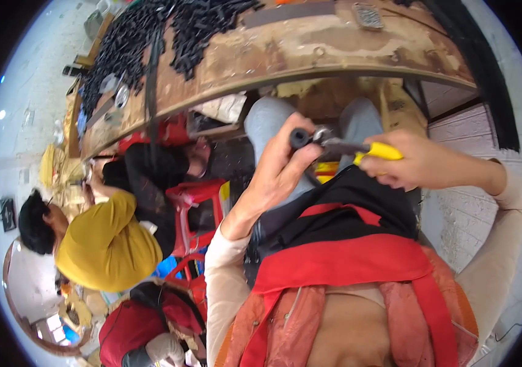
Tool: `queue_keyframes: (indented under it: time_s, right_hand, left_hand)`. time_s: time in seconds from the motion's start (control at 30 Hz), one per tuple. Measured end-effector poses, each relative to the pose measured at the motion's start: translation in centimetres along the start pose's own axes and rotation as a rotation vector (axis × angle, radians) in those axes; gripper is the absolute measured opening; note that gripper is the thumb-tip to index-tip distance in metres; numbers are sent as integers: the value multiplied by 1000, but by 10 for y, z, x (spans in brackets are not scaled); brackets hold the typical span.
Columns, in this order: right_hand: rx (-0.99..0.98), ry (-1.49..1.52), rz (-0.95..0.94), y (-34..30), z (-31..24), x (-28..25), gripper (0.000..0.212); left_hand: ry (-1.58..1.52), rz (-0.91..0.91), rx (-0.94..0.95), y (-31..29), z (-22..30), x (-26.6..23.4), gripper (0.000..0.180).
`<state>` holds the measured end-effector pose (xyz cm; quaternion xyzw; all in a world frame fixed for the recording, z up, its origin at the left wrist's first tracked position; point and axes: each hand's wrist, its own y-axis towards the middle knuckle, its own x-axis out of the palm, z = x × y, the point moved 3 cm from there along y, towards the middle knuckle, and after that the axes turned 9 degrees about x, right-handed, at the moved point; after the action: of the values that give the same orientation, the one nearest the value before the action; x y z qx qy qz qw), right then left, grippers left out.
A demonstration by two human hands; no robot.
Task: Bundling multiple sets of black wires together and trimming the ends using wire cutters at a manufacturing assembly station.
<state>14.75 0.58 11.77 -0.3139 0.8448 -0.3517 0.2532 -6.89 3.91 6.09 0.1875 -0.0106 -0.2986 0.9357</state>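
In the head view, taking the table (285, 52) as landmark, the work sits just in front of its near edge, over the lap rather than over the table top. The left hand (276, 165) pinches a black tube (301, 137) between thumb and fingers, its open end showing. The right hand (403, 160), to the right, is wrapped round the yellow handles of pliers (343, 146), whose metal end meets the tube area; I cannot tell whether the jaws grip anything.

The left thumb lies just beside that metal end, so a slip or hard squeeze could nip it. A twist from the pliers might turn the tube out of the pinch. With no table beneath, a dropped tube would probably land on the apron (365, 199) or below the table.
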Motion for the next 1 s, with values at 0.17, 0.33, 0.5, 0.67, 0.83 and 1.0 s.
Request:
queue_keyframes:
  time_s: [0.17, 0.33, 0.5, 0.67, 0.83, 1.0]
  right_hand:
    - [-710, -382, 570, 46, 17, -25, 20]
    - [-599, -514, 1086, 95, 44, -162, 27]
    - [-365, -782, 1293, 143, 57, -241, 30]
    - [-266, -819, 1236, 159, 42, -244, 31]
    - [-325, -544, 1182, 154, 43, -252, 28]
    - [-346, -93, 1060, 155, 53, -276, 26]
  left_hand:
    - [30, 180, 107, 14, -6, -21, 54]
    - [0, 243, 114, 32, 3, -24, 68]
    - [51, 89, 23, 50, -23, -3, 58]
    - [-17, 89, -40, 58, -38, 0, 57]
    - [-48, 89, -70, 60, -52, 5, 58]
    - [-117, 69, -38, 55, -45, 12, 57]
